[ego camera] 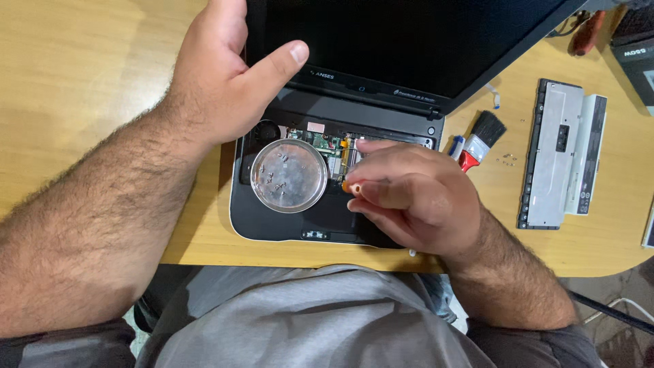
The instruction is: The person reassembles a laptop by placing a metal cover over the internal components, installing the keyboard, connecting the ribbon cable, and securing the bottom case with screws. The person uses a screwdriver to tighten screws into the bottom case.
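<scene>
While the left hand (216,82) clasps the upper left corner of the opened laptop (272,218), thumb lying across the dark screen's lower edge and the other fingers hidden behind it, the right hand (409,201) rests over the laptop's exposed right half, fingers pinched shut around a small orange-tipped tool (347,185). A round clear dish (289,176) holding tiny screws sits on the laptop just left of that tool, while a paintbrush (482,138) and a removed keyboard (560,157) lie on the wooden table (82,75) to the laptop's right.
</scene>
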